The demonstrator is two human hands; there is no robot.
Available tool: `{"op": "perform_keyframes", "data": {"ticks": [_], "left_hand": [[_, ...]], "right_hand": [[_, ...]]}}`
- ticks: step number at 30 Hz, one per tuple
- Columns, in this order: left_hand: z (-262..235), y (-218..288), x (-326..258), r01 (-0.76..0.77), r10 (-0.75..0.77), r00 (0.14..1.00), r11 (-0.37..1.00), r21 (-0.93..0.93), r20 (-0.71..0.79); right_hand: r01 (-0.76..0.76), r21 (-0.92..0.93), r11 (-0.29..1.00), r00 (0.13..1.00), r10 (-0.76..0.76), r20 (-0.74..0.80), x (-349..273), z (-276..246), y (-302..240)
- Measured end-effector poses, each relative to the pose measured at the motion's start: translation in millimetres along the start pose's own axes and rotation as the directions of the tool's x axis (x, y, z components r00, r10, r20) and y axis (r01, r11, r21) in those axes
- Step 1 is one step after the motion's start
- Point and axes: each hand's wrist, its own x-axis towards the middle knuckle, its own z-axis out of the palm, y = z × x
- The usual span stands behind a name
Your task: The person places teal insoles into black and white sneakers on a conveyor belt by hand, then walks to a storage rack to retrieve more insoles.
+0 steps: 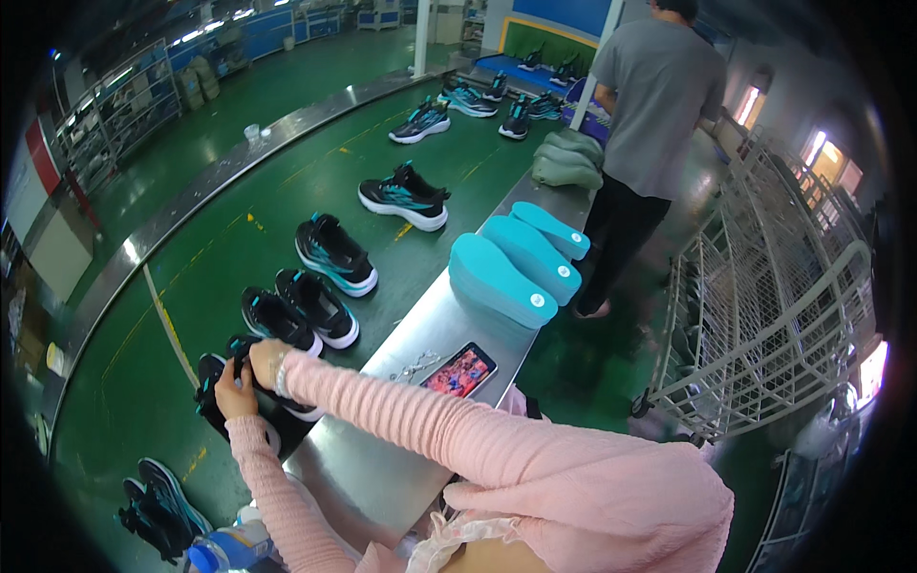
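At the left of the green surface, my left hand point(236, 394) is closed on the collar of a black sneaker point(208, 377). Right beside it, my right hand point(266, 362) is closed too, its fingers at the upper edge of the same pair, partly hidden by the wrist. Nearest to them stand two more black sneakers with teal trim and white soles, one point(279, 320) close by and one point(320, 307) just beyond. Farther along are another sneaker point(334, 253) and a single one point(406, 198) lying sideways.
On the steel ledge point(382, 458) lie a phone point(461, 371), keys point(417, 366) and stacks of teal insoles point(501, 280). Green-grey pads point(566, 159) sit beyond. A person point(651, 115) stands at right, near a wire cart point(764, 286). A blue-capped bottle point(229, 551) is lower left.
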Motion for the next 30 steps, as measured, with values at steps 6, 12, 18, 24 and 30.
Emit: {"op": "perform_keyframes", "data": {"ticks": [6, 12, 18, 24, 30], "left_hand": [[0, 1, 5, 0.106, -0.106, 0.994, 0.994, -0.02, -0.011], [1, 7, 2, 0.067, -0.072, 0.994, 0.996, -0.067, -0.084], [-11, 21, -2, 0.241, -0.241, 0.971, 0.971, -0.007, -0.006], [-4, 9, -6, 0.185, -0.186, 0.979, 0.983, -0.011, -0.083], [-9, 5, -5, 0.183, -0.181, 0.981, 0.983, 0.015, -0.069]], "right_hand": [[-0.039, -0.186, 0.982, 0.997, 0.025, -0.079, -13, 28, -11], [-0.064, -0.215, 0.974, 0.996, 0.05, -0.071, 21, 62, 12], [0.096, -0.382, 0.919, 0.963, 0.011, 0.268, 37, 69, 12], [0.006, -0.187, 0.982, 1.0, -0.003, 0.017, 23, 64, 6], [0.124, -0.253, 0.959, 0.989, -0.099, 0.107, -4, 37, 2]]}}
